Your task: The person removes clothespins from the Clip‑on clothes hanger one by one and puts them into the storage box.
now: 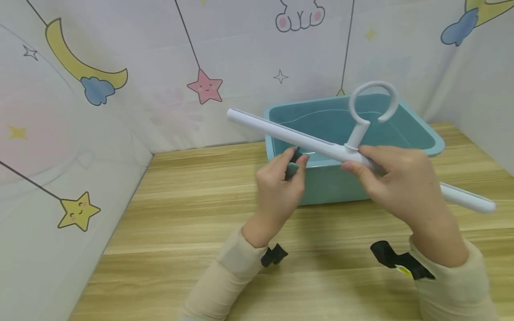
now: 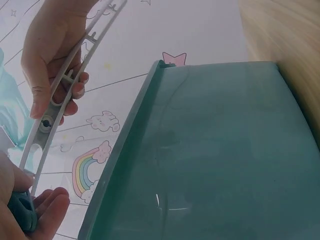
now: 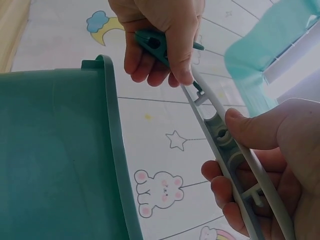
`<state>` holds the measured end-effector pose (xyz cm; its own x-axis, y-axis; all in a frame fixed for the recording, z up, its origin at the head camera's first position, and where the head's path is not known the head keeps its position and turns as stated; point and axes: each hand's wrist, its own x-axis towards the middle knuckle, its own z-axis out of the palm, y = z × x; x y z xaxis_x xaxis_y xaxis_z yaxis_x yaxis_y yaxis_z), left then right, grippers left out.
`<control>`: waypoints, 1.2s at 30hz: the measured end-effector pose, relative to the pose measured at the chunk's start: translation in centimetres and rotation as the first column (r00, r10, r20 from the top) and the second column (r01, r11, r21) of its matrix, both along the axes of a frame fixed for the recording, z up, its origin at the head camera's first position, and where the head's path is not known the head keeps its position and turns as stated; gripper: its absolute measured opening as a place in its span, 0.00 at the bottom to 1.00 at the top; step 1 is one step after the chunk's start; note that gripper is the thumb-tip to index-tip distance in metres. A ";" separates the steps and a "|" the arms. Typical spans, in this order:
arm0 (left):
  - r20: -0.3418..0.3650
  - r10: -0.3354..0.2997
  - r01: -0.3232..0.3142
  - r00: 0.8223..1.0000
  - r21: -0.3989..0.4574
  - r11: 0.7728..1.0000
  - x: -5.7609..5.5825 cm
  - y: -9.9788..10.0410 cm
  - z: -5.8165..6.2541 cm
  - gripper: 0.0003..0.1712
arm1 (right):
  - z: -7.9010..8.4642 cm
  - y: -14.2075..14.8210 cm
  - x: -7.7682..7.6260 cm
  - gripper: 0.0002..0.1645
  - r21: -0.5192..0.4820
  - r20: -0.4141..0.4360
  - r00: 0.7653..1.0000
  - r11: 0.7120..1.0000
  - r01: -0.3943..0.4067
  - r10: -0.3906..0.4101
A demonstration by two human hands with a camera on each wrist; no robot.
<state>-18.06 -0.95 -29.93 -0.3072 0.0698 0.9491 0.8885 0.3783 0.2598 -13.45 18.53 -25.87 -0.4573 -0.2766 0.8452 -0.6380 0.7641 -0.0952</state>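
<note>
My right hand (image 1: 405,183) grips a white hanger bar (image 1: 281,131) just beside the stem of its open ring hook (image 1: 373,84). The bar slants down to the right in the head view, and its underside is hollow, with small crosspieces and slots inside. Thumb and fingers of my left hand (image 1: 279,187) pinch a dark green clip (image 3: 152,44) close to the bar's underside, left of the hook. Part of the clip is hidden by the fingers; a thin green piece (image 3: 199,89) shows by a crosspiece in the bar.
A teal plastic tub (image 1: 333,178) stands on the wooden table (image 1: 192,214) just behind both hands. Printed cloth walls (image 1: 237,44) with moons and stars close off the back and sides. Black straps (image 1: 275,255) stick out at the cuffs.
</note>
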 end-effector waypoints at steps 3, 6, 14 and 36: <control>0.036 -0.015 0.014 0.999 0.012 1.000 -0.1 -0.1 0.2 0.07 | 0.1 0.3 0.1 0.40 -0.051 -0.004 1.000 0.999 -0.002 0.002; 0.099 -0.020 0.018 0.995 0.020 1.000 -0.4 -0.4 0.5 0.08 | 0.2 0.6 0.2 0.40 -0.123 0.002 1.000 0.992 -0.004 0.005; 0.317 -0.093 0.086 0.944 0.035 0.996 -1.7 -1.3 2.2 0.10 | 0.5 1.3 0.3 0.40 -0.216 -0.005 0.999 0.975 0.046 -0.048; 0.716 -0.135 0.179 0.685 0.013 0.984 -4.8 -0.8 3.5 0.14 | 0.7 1.9 0.6 0.41 -0.225 -0.007 0.998 0.973 0.054 -0.057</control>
<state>-22.89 -1.71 -26.41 -0.8681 0.2233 0.4434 0.4930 0.2834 0.8225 -12.81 20.42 -25.17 -0.4551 -0.0538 0.8888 -0.5977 0.7583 -0.2602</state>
